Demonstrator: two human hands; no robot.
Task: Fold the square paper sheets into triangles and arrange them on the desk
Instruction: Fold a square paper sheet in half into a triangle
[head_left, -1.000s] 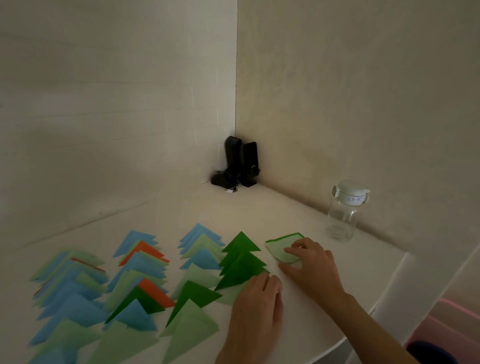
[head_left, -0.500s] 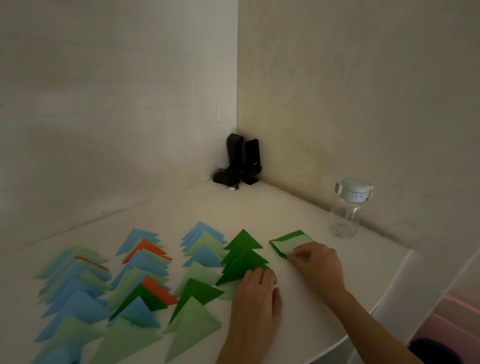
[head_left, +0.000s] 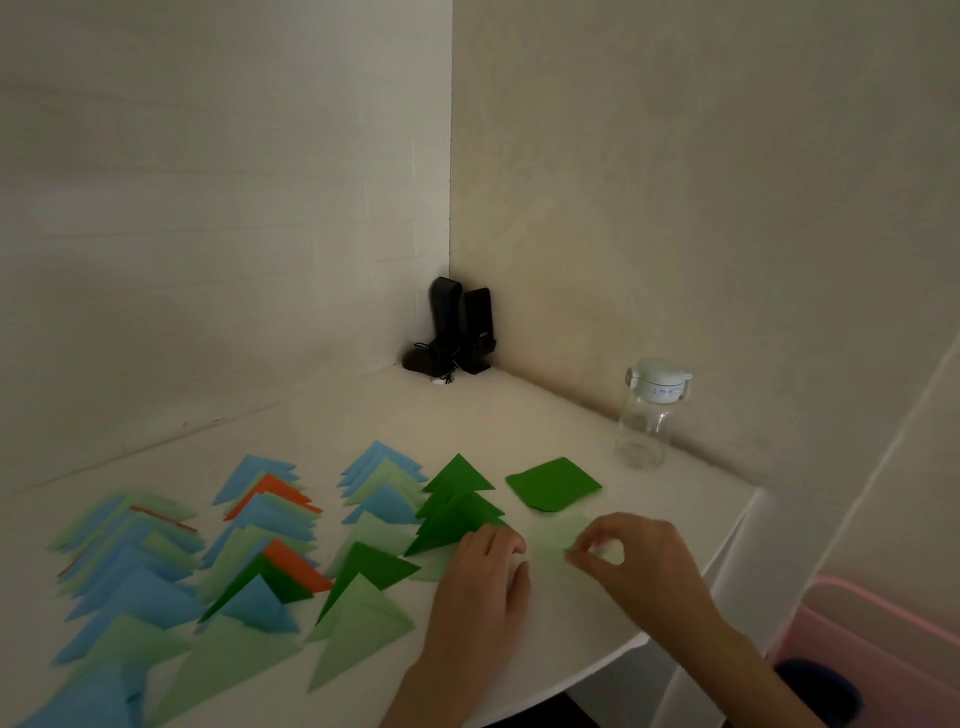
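**Pale green sheet pinched at the desk's right edge**

Here the right hand (head_left: 641, 564) has its thumb and forefinger curled together, pinching the near edge of a light green sheet (head_left: 558, 543) that lies on the white desk (head_left: 467, 410). The sheet is blurred, so its exact shape cannot be told. The left hand (head_left: 480, 582) lies just beside it with fingers straight and together, palm down, its fingertips touching the lowest of the dark green triangles (head_left: 457, 506). Just beyond the right hand, apart from it, rests a stack of dark green square sheets (head_left: 553, 484). Leftward, overlapping columns of folded triangles (head_left: 249, 561) in blue, light green, orange and dark green cover the desk, points aimed away from the person. A clear bottle (head_left: 647, 415) with a white lid stands by the right wall, and two black speakers (head_left: 462, 325) sit in the corner.
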